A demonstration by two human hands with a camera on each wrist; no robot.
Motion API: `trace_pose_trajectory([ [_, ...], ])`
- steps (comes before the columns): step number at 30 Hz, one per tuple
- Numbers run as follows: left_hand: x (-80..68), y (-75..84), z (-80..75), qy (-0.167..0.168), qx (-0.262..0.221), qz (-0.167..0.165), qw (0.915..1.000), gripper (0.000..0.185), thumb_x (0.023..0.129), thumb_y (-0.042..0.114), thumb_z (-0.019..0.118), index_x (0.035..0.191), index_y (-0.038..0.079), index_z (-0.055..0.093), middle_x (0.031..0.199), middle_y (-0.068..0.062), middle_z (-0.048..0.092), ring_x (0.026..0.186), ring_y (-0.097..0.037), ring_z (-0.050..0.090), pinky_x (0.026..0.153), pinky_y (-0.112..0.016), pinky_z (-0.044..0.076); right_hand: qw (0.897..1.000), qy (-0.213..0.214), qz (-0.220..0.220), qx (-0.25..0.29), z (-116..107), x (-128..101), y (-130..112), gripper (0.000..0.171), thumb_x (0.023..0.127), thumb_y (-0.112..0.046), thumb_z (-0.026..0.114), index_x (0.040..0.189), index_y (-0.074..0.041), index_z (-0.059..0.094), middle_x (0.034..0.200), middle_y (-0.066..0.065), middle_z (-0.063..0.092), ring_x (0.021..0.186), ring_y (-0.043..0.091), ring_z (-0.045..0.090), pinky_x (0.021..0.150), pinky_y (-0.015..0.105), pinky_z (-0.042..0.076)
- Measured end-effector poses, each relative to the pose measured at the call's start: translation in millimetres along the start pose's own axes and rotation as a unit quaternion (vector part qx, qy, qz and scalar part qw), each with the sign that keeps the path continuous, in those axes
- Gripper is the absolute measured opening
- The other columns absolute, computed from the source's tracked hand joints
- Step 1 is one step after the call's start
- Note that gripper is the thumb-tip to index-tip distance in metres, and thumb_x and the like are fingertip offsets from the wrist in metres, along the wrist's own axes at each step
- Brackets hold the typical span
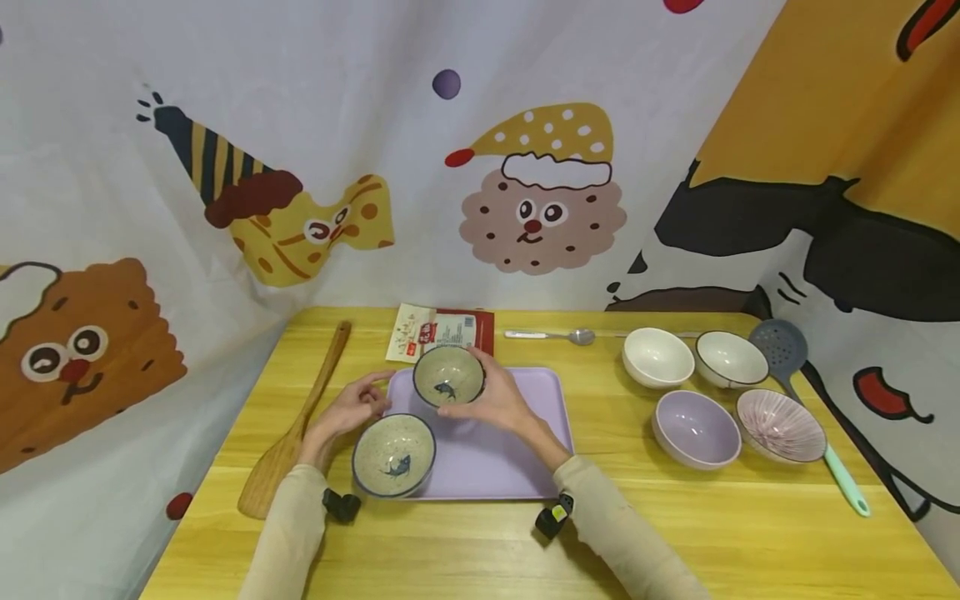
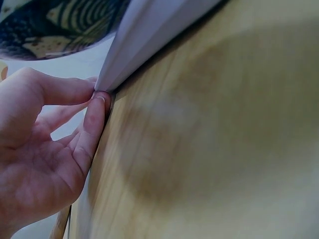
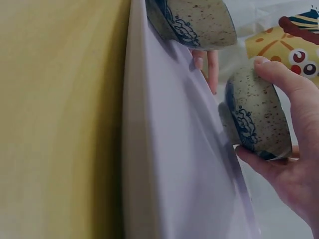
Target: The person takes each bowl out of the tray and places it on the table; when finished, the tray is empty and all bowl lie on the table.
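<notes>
My right hand (image 1: 504, 398) grips a speckled beige bowl (image 1: 450, 368) with a blue fish inside, thumb and fingers spread around its sides. In the right wrist view this bowl (image 3: 259, 112) is tilted above the far part of the lilac tray (image 1: 498, 462), blue pattern on its outside. A second, matching bowl (image 1: 392, 458) stands at the tray's near left corner. With thumb and fingertip, my left hand (image 1: 348, 408) pinches the tray's left edge, as the left wrist view shows at the tray corner (image 2: 134, 45).
Left of the tray lies a wooden spatula (image 1: 300, 425). A red and white packet (image 1: 480, 329) and a spoon (image 1: 551, 335) lie behind. To the right stand a white bowl (image 1: 658, 358), a dark-rimmed bowl (image 1: 731, 360), a purple bowl (image 1: 696, 429), a striped bowl (image 1: 780, 425) and a skimmer (image 1: 847, 481).
</notes>
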State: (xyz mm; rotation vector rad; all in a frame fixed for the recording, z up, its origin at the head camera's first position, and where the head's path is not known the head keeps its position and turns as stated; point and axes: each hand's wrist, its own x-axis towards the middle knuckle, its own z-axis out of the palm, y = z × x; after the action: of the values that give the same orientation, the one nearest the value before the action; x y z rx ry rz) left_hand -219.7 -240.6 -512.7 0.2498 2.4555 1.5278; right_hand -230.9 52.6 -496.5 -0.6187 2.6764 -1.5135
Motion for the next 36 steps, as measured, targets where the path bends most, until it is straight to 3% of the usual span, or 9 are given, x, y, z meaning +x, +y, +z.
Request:
trace_pose_trajectory([
  [7,0.6,1.5,-0.3,0.003,0.001,-0.022,0.9998,0.057,0.096,0.001,0.060,0.151,0.003,0.044,0.095,-0.015,0.061,0.080,-0.018,0.061,0.075,-0.029,0.058,0.998,0.063,0.005,0.003,-15.9,-3.4,2.2,0.121,0.060,-0.045,0.097,0.157,-0.009,0.034,0.151,0.016,0.049,0.135,0.033,0.052,0.111,0.053,0.045],
  [16,0.7,3.6,-0.8,-0.006,0.002,-0.013,0.9999,0.059,0.097,0.001,0.059,0.152,-0.003,0.039,0.097,-0.020,0.060,0.081,-0.019,0.059,0.073,-0.027,0.057,0.985,0.169,0.000,-0.031,-38.4,-9.2,10.4,0.119,0.061,-0.045,0.096,0.156,-0.009,0.035,0.152,0.018,0.049,0.135,0.039,0.051,0.109,0.058,0.045],
  [24,-15.5,35.4,-3.0,-0.013,-0.001,-0.009,0.9999,0.056,0.096,-0.003,0.057,0.149,-0.010,0.039,0.095,-0.025,0.059,0.080,-0.021,0.059,0.073,-0.028,0.057,0.977,0.211,0.006,-0.027,-52.9,-16.0,21.7,0.122,0.060,-0.041,0.097,0.157,-0.006,0.033,0.154,0.023,0.044,0.139,0.041,0.046,0.113,0.059,0.041],
  [26,-18.1,37.2,-3.0,-0.013,-0.005,-0.005,0.9999,0.056,0.096,-0.003,0.057,0.149,-0.009,0.039,0.095,-0.025,0.059,0.079,-0.020,0.059,0.072,-0.027,0.057,0.976,0.216,0.011,-0.028,-56.2,-18.4,24.0,0.122,0.059,-0.041,0.097,0.157,-0.005,0.033,0.154,0.023,0.044,0.139,0.042,0.046,0.113,0.059,0.041],
  [28,-18.2,36.8,-2.5,-0.013,-0.009,-0.003,0.9999,0.056,0.096,-0.003,0.057,0.149,-0.010,0.039,0.095,-0.026,0.059,0.079,-0.020,0.059,0.071,-0.027,0.057,0.974,0.225,0.012,-0.029,-59.4,-20.9,26.1,0.121,0.059,-0.041,0.098,0.156,-0.005,0.034,0.153,0.024,0.044,0.138,0.042,0.047,0.113,0.059,0.041],
  [36,0.8,-0.9,-0.7,-0.006,-0.005,-0.005,1.0000,0.058,0.096,0.001,0.061,0.151,-0.001,0.042,0.093,-0.015,0.060,0.078,-0.016,0.059,0.071,-0.026,0.057,0.963,0.267,-0.010,-0.038,-71.4,-26.5,41.6,0.121,0.058,-0.036,0.099,0.155,-0.003,0.036,0.153,0.025,0.045,0.137,0.041,0.049,0.113,0.055,0.043],
])
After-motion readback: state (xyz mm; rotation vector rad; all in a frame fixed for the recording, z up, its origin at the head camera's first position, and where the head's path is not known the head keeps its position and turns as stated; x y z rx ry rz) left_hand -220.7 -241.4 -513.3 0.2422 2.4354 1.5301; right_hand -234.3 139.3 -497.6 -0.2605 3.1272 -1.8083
